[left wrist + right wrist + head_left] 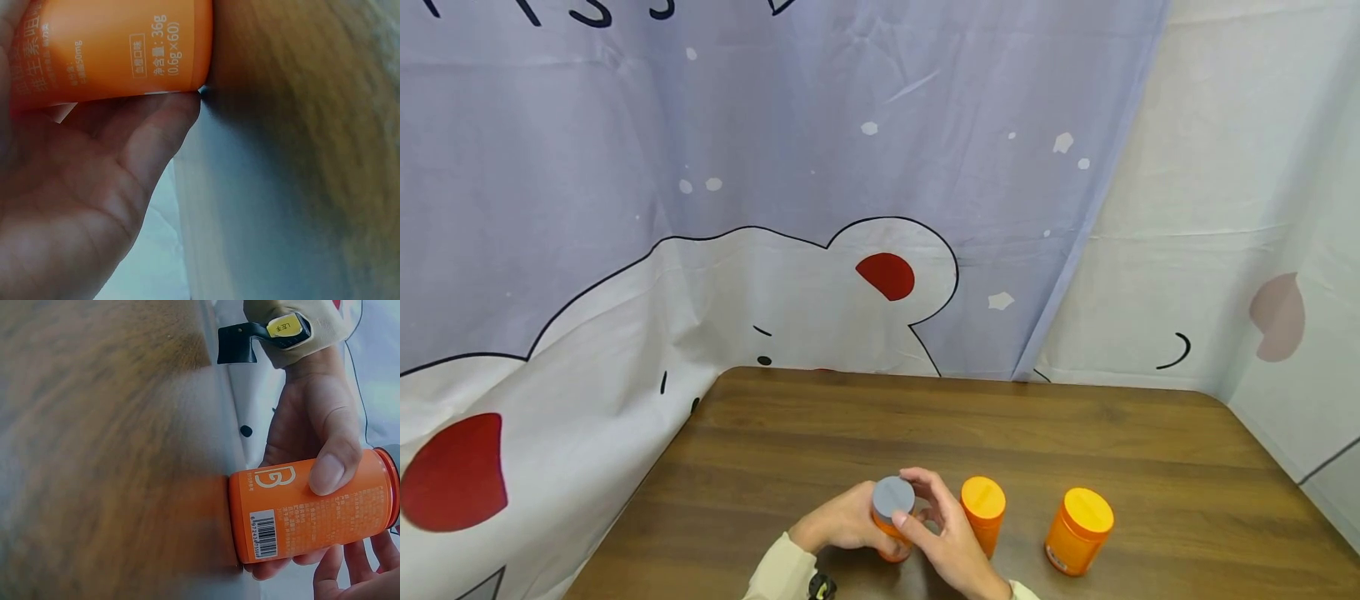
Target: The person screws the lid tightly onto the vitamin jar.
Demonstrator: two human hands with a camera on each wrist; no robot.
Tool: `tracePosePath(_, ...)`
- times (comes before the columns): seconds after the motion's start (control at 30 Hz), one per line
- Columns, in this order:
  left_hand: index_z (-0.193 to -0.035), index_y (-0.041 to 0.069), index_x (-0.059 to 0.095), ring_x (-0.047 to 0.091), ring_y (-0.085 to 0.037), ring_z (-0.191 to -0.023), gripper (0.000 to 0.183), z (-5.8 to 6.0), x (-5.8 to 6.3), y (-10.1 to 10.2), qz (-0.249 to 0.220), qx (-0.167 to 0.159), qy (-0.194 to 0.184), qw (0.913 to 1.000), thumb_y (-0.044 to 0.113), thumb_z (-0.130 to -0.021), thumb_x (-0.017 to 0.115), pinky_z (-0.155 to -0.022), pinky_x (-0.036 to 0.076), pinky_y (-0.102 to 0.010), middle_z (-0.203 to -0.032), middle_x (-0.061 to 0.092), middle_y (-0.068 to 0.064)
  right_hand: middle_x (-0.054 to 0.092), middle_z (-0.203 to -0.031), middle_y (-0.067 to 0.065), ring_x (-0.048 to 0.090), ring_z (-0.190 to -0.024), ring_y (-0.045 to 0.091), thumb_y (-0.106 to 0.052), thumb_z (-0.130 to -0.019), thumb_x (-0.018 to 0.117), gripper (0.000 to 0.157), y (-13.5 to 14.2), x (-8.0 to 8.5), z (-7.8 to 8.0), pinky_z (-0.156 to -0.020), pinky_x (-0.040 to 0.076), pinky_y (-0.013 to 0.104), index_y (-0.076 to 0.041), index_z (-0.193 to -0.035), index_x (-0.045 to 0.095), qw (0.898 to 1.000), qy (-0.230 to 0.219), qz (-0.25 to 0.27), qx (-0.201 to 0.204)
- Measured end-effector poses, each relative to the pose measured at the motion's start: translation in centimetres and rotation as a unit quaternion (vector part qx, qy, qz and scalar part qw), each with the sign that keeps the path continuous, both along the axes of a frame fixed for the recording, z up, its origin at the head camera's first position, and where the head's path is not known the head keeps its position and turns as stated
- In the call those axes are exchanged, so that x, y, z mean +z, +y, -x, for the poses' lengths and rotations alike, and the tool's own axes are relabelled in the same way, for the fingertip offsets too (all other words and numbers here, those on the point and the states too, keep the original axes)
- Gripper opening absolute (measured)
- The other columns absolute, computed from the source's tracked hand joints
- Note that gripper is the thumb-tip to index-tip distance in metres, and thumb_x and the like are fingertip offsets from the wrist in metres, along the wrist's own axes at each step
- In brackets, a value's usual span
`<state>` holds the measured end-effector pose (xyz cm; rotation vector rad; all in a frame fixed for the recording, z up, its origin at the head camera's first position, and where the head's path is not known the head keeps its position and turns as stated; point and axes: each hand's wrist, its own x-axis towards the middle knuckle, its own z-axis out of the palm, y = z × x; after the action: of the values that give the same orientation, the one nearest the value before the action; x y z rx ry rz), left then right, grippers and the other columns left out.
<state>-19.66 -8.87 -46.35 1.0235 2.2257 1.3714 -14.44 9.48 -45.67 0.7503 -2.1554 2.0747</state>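
In the head view my left hand (847,515) grips an orange bottle (312,512) round its body, the thumb lying across the printed label. A grey lid (892,497) tops this bottle, which stands upright on the table. My right hand (953,546) comes from the right and pinches the lid, thumb on the near side and forefinger on the far side. A barcode and white print show in the right wrist view, where the lid is partly cut off. The left wrist view has the bottle's lower part and the left palm (69,206).
Just right of my right hand stands an orange bottle with a yellow lid (983,497), partly hidden by that hand. Farther right is another yellow-lidded orange bottle (1078,533). The wooden table (865,417) ends at a printed cloth backdrop (820,150).
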Motion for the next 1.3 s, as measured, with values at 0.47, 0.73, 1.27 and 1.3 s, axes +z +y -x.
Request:
tracePosePath(0.47, -0.106, 0.014, 0.057, 0.057, -0.003, -0.08, 0.042, -0.08, -0.05, 0.14, 0.021, 0.003, 0.003, 0.9998, 0.018, -0.067, 0.073, -0.076, 0.046, -0.023, -0.093, 0.061, 0.01, 0.051, -0.124, 0.008, 0.05, -0.108, 0.018, -0.008, -0.091, 0.054, 0.04, 0.26, -0.4, 0.44, -0.078, 0.044, 0.03, -0.012, -0.13, 0.046, 0.998, 0.061, -0.025, 0.02)
tracePosePath(0.73, -0.102, 0.015, 0.058, 0.055, -0.003, -0.077, 0.038, -0.02, -0.09, 0.06, 0.01, 0.004, 0.003, 0.9999, 0.018, -0.067, 0.074, -0.073, 0.046, -0.023, -0.09, 0.06, 0.01, 0.052, -0.123, 0.009, 0.051, -0.108, 0.018, -0.008, -0.089, 0.057, 0.04, 0.18, -0.28, 0.26, -0.077, 0.044, 0.029, -0.008, -0.127, 0.046, 0.999, 0.028, -0.018, 0.013)
tracePosePath(1.27, -0.104, 0.015, 0.058, 0.057, -0.004, -0.08, 0.041, -0.2, 0.12, 0.12, 0.015, 0.01, -0.001, 0.9998, 0.02, -0.067, 0.076, -0.074, 0.047, -0.023, -0.093, 0.061, 0.009, 0.048, -0.129, 0.01, 0.049, -0.111, 0.018, -0.01, -0.09, 0.056, 0.043, 0.1, -0.32, 0.37, -0.077, 0.044, 0.03, -0.013, -0.13, 0.042, 0.999, 0.031, -0.022, 0.013)
tracePosePath(1.3, -0.105, 0.015, 0.058, 0.058, -0.004, -0.08, 0.042, -0.24, 0.13, 0.13, 0.018, 0.011, -0.001, 0.9998, 0.02, -0.067, 0.076, -0.075, 0.047, -0.023, -0.093, 0.061, 0.009, 0.048, -0.129, 0.01, 0.049, -0.112, 0.018, -0.01, -0.091, 0.055, 0.042, 0.11, -0.31, 0.38, -0.077, 0.044, 0.03, -0.014, -0.131, 0.042, 0.999, 0.033, -0.023, 0.015)
